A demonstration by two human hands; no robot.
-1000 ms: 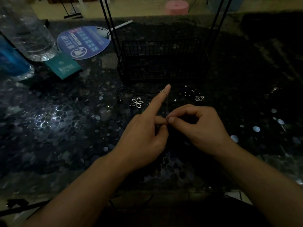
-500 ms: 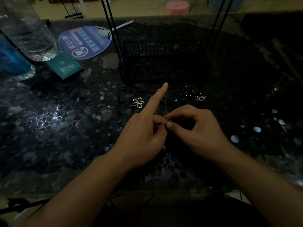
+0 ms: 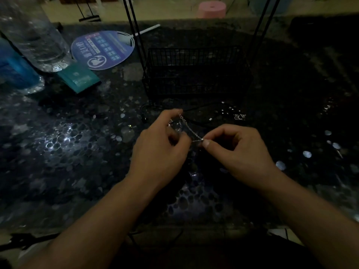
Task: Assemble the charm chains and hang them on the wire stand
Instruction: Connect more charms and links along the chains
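- Pinching one end of a thin silver chain (image 3: 191,131), the right hand (image 3: 236,152) has thumb and forefinger closed tight on it, other fingers curled in behind.
- left hand (image 3: 161,152) has the other end, fingers curled round it up by the forefinger tip, so the chain runs diagonally between both hands, just above the tabletop (image 3: 68,152).
- something shiny sits right by the left fingers, maybe a flower charm (image 3: 175,126), too dark to say if it's held or just lying underneath.
- just past the hands: a black cord (image 3: 196,109) snaking over the table, a few tiny metal bits (image 3: 226,111), and a small camera-shaped charm (image 3: 240,117) off to the right.
- behind those, the black wire stand (image 3: 194,72), with a basket at its base and thin uprights going out of frame at the top.
- far left: a round blue fan (image 3: 103,49) with print on it, a teal packet (image 3: 79,77), a clear water bottle (image 3: 33,35) and a blue bottle (image 3: 13,68) beside it.
- table is dark with a pebbly pattern, glare patch on the left.
- pink round thing (image 3: 211,9) on the floor beyond the table.
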